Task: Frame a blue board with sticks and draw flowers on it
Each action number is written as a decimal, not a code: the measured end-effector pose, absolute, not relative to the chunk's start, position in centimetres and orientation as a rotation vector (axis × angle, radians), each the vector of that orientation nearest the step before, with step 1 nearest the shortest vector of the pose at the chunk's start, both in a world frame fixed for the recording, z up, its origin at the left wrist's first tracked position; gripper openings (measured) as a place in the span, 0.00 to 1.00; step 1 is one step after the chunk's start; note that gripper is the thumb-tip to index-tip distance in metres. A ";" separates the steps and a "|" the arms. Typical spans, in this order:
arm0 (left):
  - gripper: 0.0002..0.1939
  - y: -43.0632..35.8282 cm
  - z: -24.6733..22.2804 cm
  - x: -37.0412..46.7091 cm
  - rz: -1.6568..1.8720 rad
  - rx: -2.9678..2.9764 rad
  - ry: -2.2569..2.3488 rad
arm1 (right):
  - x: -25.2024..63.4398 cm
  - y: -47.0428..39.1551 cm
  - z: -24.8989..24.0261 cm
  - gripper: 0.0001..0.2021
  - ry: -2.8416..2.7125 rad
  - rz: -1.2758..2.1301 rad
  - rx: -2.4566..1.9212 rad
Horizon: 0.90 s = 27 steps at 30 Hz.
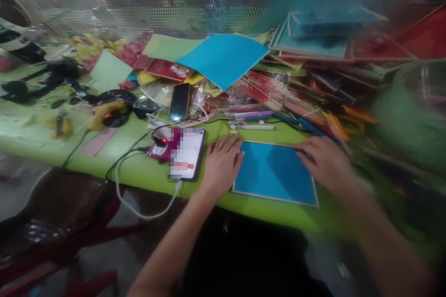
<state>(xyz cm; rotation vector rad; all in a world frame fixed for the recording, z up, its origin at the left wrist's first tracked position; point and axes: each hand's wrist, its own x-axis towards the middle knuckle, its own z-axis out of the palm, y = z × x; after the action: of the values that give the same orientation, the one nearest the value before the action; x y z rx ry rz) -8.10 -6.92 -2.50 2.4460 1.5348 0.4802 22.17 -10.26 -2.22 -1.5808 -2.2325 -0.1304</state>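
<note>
A blue rectangular sheet with a pale narrow border lies on the green tabletop in front of me. My left hand rests flat at its left edge, fingers stretched toward the upper left corner. At the upper right corner is my right hand, fingertips over the border and thumb a little apart from them. Shadow darkens the gap between thumb and fingers, and I make out nothing held there. Just beyond the sheet lies a white pen with a greenish end.
Left of my left hand lies a lit phone with a cable, beside a magenta device. A dark phone leans farther back. Behind are a larger blue sheet, stacked bordered cards, sticks and plastic. A yellow glue gun lies left.
</note>
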 end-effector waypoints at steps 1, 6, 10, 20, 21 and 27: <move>0.21 -6.9 -2.5 -8.1 0.485 2.444 1.533 | 22.2 -10.2 -2.3 0.13 -2.226 -0.121 -1.581; 0.20 -6.8 -2.8 -8.1 0.580 2.427 1.533 | 22.5 -10.0 -1.9 0.13 -2.145 -0.109 -1.603; 0.19 -6.5 -2.7 -8.2 0.708 2.411 1.554 | 23.2 -9.9 -1.2 0.13 -2.018 -0.097 -1.610; 0.14 -5.9 -2.5 -8.2 0.792 2.412 1.577 | 24.6 -9.1 -1.0 0.14 -1.810 -0.206 -1.650; 0.14 -5.8 -2.5 -8.2 0.792 2.413 1.577 | 24.7 -9.0 -1.0 0.14 -1.796 -0.212 -1.653; 0.15 -5.6 -2.9 -8.3 0.780 2.418 1.571 | 24.9 -9.0 -0.7 0.15 -1.734 -0.219 -1.673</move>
<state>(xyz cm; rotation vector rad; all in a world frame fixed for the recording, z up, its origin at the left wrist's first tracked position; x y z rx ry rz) -8.32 -5.56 -2.94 2.4176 1.5709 0.7797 24.93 -8.96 -0.68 -1.6727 -1.7343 -0.2188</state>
